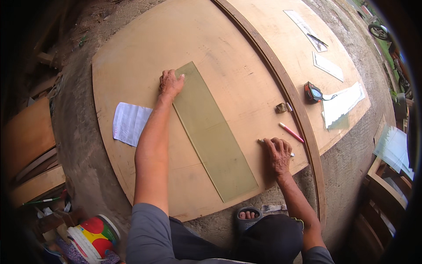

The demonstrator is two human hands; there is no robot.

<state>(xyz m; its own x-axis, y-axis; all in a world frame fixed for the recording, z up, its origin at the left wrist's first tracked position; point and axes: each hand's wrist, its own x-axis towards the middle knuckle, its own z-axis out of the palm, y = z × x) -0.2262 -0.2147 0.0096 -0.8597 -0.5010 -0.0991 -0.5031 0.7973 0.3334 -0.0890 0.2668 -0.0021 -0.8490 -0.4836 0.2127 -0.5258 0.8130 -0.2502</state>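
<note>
A long greenish strip of glass (215,132) lies slantwise on the wooden board (132,57). My left hand (170,83) grips its far left corner, with the thumb on the top face and the fingers curled at the edge. To the right of the strip, my right hand (279,155) closes over a slim, pale, pen-like tool (261,140) at the board's surface. Only the two ends of that tool show; its exact kind is hidden by the fingers. A pink-red marker (291,132) lies just beyond the right hand.
A brown wooden straightedge (272,61) crosses the board. Past it lie a tape measure (314,92), broken glass pieces (343,105) and a black pen (317,39). A small brown lump (281,108) sits left of the straightedge. Written paper (131,123) is beside my left forearm.
</note>
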